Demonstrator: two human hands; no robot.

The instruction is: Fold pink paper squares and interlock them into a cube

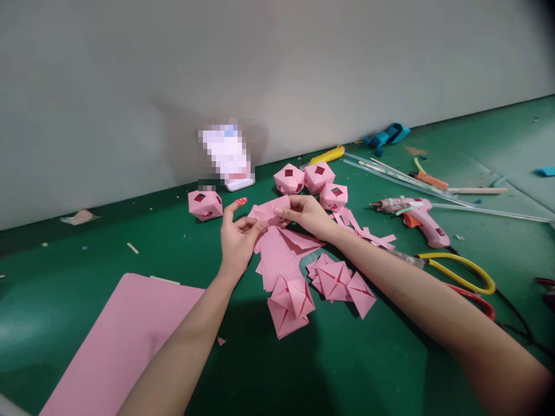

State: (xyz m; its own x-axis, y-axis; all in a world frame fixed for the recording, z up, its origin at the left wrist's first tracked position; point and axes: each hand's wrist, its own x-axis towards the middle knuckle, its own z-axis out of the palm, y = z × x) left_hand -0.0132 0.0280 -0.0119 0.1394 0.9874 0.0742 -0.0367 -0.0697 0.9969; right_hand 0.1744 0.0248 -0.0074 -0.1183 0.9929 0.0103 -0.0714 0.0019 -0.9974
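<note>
Between my two hands is a small piece of folded pink paper (269,210), raised a little over the green surface. My left hand (237,237) pinches its left side with thumb and a finger, while the index finger, with a red patterned nail, points up. The fingers of my right hand (306,214) grip its right end. Just below lies a stack of pink paper pieces (277,257). Nearer me are folded pink squares (291,306), with another folded group (338,280) to their right. Several pink paper balls (289,179) with square holes stand behind my right hand.
One more paper ball (205,205) sits left, near a phone (229,156) leaning on the wall. A large pink sheet (125,341) lies front left. To the right are a pink glue gun (411,216), scissors (459,268), paper strips (364,231), glue sticks and a yellow cutter (327,156).
</note>
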